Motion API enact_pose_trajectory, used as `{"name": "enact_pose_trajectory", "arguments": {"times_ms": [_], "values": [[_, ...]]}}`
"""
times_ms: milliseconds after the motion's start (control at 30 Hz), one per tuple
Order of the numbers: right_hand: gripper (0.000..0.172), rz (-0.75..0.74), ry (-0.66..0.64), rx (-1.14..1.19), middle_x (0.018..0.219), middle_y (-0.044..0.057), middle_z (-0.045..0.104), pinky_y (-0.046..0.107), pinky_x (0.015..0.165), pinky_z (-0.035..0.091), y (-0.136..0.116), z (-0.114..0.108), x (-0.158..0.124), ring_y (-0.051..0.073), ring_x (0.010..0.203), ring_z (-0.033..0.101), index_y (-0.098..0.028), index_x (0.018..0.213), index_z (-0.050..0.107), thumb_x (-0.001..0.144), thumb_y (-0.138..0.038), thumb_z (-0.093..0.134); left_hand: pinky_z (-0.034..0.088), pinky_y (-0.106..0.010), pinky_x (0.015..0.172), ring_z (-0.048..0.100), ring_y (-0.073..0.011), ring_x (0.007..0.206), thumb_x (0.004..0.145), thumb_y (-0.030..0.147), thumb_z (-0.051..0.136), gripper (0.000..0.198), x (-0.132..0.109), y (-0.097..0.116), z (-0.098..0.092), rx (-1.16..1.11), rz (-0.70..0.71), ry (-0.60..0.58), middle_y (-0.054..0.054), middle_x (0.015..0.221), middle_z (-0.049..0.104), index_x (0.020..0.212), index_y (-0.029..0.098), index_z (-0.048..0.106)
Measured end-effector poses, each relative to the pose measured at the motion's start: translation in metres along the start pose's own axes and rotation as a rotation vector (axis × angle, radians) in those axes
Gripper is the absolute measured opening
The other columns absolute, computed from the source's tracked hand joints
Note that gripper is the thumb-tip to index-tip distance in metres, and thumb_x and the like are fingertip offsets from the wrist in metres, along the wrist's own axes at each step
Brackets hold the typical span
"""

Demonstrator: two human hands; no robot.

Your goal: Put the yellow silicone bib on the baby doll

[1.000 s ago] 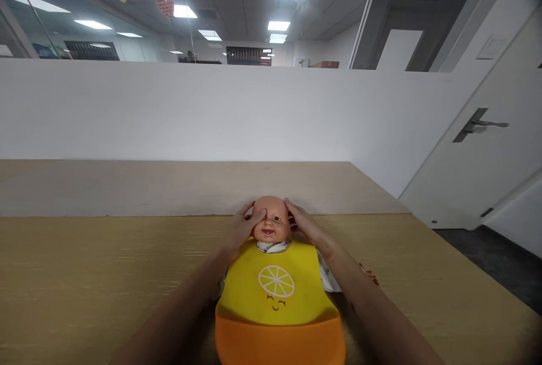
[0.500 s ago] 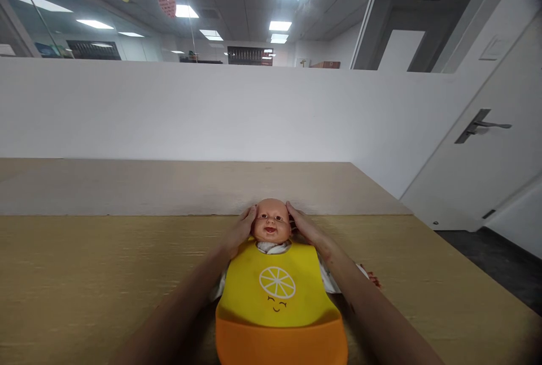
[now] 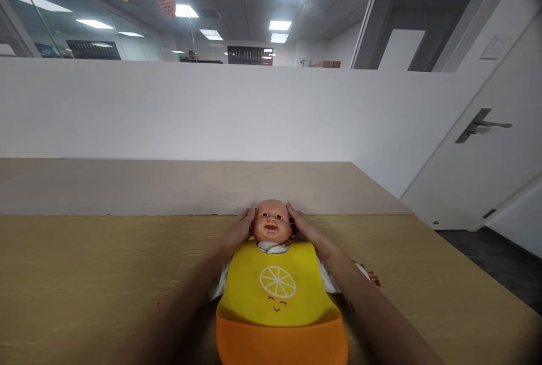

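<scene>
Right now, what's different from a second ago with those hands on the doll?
The left hand has slid outward off the baby doll's face to the side of its head, uncovering one eye. The right hand stays against the head's other side, and the yellow-and-orange bib lies as before.

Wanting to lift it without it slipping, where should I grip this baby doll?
Likely its head, from both sides: the baby doll lies face up, its round head between the left hand and right hand. The bib covers the chest below.
</scene>
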State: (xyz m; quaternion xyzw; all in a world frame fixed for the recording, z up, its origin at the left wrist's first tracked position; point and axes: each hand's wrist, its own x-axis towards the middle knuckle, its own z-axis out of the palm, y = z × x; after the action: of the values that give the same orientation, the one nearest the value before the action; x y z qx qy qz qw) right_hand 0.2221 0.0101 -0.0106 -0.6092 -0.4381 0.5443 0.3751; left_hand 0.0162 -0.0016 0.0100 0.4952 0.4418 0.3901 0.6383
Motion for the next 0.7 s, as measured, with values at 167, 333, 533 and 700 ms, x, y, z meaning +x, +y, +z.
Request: {"name": "enact_pose_trajectory", "arguments": {"times_ms": [167,333,533,700], "values": [[0.065,-0.005,0.018,-0.053,0.050,0.003,0.052,0.022,0.038,0.032,0.002,-0.002,0.002,0.012,0.041,0.046,-0.015,0.076,0.060,0.087,-0.074,0.033,0.047,-0.033,0.089,0.060,-0.0241,0.105,0.083,0.060,0.057,0.051,0.000,-0.002,-0.002,0.032,0.034,-0.023,-0.008,0.103,0.070,0.108,0.017,0.065],[0.072,-0.050,0.005,-0.131,0.054,0.005,0.057,0.023,0.040,0.035,0.012,-0.008,0.012,0.014,0.044,0.051,-0.014,0.080,0.062,0.084,-0.079,0.031,0.045,-0.033,0.091,0.059,-0.0230,0.105,0.085,0.060,0.054,0.052,0.002,-0.006,-0.003,0.044,0.029,-0.047,-0.007,0.104,0.068,0.116,0.018,0.060],[0.069,-0.080,0.004,-0.093,0.063,0.004,0.060,0.023,0.045,0.035,0.009,-0.007,0.004,0.014,0.052,0.054,-0.015,0.086,0.063,0.085,-0.077,0.034,0.046,-0.032,0.089,0.059,-0.0225,0.105,0.086,0.059,0.052,0.051,0.002,-0.007,-0.002,0.027,0.018,-0.046,-0.008,0.109,0.066,0.117,0.019,0.058],[0.057,-0.128,0.111,-0.132,0.067,0.002,0.059,0.025,0.047,0.038,0.006,-0.003,0.000,0.014,0.051,0.053,-0.016,0.094,0.058,0.089,-0.069,0.037,0.044,-0.031,0.092,0.057,-0.0215,0.109,0.090,0.056,0.048,0.047,0.002,-0.008,0.001,0.052,0.044,-0.027,-0.009,0.115,0.063,0.117,0.018,0.054]]}}
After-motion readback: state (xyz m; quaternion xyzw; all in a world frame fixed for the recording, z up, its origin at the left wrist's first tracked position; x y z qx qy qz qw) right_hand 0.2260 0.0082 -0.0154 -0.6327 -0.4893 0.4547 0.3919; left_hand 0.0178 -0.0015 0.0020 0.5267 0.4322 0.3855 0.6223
